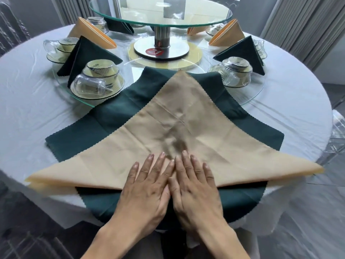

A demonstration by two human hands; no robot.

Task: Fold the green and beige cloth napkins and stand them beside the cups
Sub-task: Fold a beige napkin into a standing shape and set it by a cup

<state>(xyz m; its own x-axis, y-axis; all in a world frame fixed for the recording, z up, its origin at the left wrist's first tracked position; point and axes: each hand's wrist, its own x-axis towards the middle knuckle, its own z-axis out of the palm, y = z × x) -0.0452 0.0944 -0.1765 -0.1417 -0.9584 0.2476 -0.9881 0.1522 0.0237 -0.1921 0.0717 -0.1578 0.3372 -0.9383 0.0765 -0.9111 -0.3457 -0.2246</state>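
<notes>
A beige napkin, folded into a wide triangle with its tip pointing away from me, lies on top of a flat dark green napkin at the near edge of the round table. My left hand and my right hand press side by side, fingers straight, on the middle of the beige napkin's near folded edge. Wrapped cup sets stand on the glass ring to the left and right. Folded green napkins and beige napkins stand beside them.
A glass lazy Susan on a steel post rises at the table's centre. The white tablecloth covers the table. Grey curtains hang behind, and a clear chair stands at the right.
</notes>
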